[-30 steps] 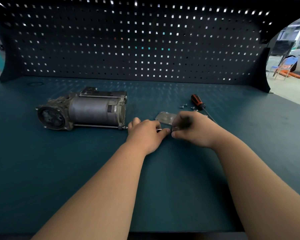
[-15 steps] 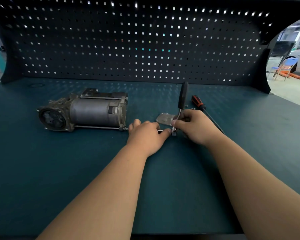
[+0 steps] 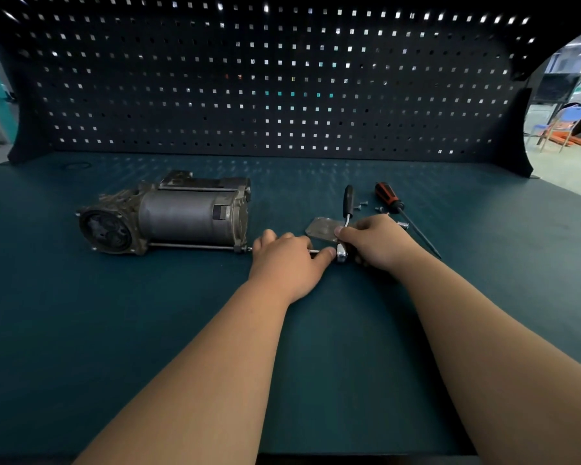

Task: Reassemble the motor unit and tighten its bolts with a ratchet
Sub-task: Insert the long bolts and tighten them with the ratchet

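Ratchet (image 3: pixel 348 200) sat wrapped in our right grip (image 3: pixel 379 241); left grip (image 3: pixel 285 260) pinched rod (image 3: pixel 314 251). We judged rod needed keeping in line with motor unit (image 3: pixel 182 216) bolt.

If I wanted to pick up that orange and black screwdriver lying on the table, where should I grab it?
Probably by the fat handle of the screwdriver, at its far end. Come down from above on its right side, fingers across it: the shaft is thin, its tip points toward you, and loose screws lie left of the handle.
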Action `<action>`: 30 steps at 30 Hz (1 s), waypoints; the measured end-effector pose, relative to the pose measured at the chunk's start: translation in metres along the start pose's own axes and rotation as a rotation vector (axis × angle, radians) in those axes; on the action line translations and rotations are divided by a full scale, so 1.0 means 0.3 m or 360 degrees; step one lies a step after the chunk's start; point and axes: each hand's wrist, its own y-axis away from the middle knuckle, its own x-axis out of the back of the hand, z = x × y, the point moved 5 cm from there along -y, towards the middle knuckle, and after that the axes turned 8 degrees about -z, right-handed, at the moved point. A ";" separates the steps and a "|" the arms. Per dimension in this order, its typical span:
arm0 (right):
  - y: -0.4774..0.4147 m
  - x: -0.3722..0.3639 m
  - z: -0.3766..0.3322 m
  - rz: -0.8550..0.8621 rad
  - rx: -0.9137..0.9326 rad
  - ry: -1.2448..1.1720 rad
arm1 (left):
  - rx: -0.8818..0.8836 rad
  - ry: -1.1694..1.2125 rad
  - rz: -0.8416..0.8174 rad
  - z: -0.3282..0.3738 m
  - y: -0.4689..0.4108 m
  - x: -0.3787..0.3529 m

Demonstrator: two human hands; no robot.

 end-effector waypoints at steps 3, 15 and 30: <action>0.019 0.001 -0.010 0.0000 0.0101 -0.0019 | 0.0001 -0.0005 -0.0005 0.001 0.000 -0.002; 0.138 0.030 -0.090 -0.0257 0.0436 0.0568 | -0.0006 0.0055 0.0019 0.002 0.009 0.004; 0.017 0.015 -0.024 0.0025 0.0072 0.0090 | 0.0023 0.0039 0.0065 0.004 0.012 0.009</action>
